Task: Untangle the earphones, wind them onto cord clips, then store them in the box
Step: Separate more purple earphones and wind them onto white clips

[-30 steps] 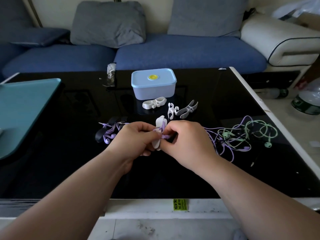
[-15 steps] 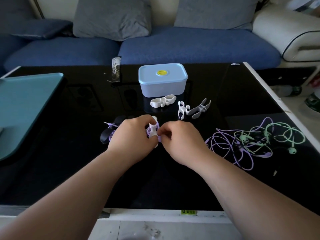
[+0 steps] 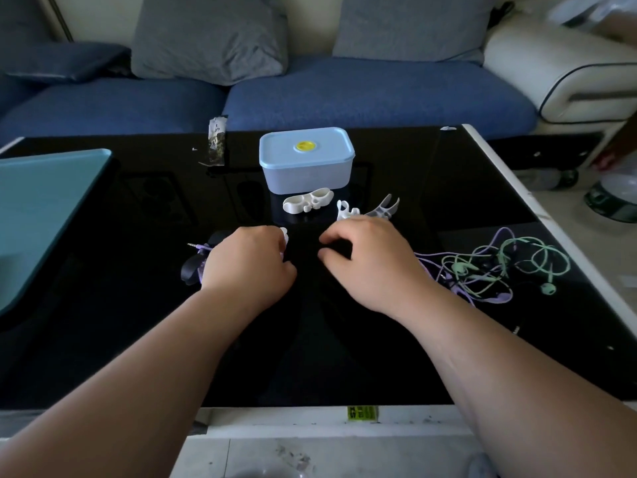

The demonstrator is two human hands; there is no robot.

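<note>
The left hand (image 3: 248, 265) is curled knuckles-up over a white clip (image 3: 283, 232). Only the clip's tip pokes out past the fingers, with a trace of purple cord just under it. The rest of the clip is hidden inside the grip. The right hand (image 3: 370, 265) hovers beside it with a clear gap between the two. Its fingers are loosely bent, thumb and forefinger are parted, and nothing is in them.

Just left of the left hand lies a black clip (image 3: 193, 269) wound with purple cord. Its jack (image 3: 193, 245) points outward.

The box (image 3: 306, 165) stands towards the back of the black table (image 3: 103, 305). It is pale blue, and its lid, with a yellow dot, is on. Three spare clips lie in front of it: a looped one (image 3: 306, 202), a small one (image 3: 345, 212) and a forked one (image 3: 385, 209). The last two touch at the right hand's knuckles.

To the right lies the tangle (image 3: 499, 267) of purple and green earphones, with loose strands running under the right wrist.

A teal tray (image 3: 44, 208) sits at the left edge, and a crumpled wrapper (image 3: 215, 143) lies near the back. A blue sofa (image 3: 362, 94) is behind the table.
</note>
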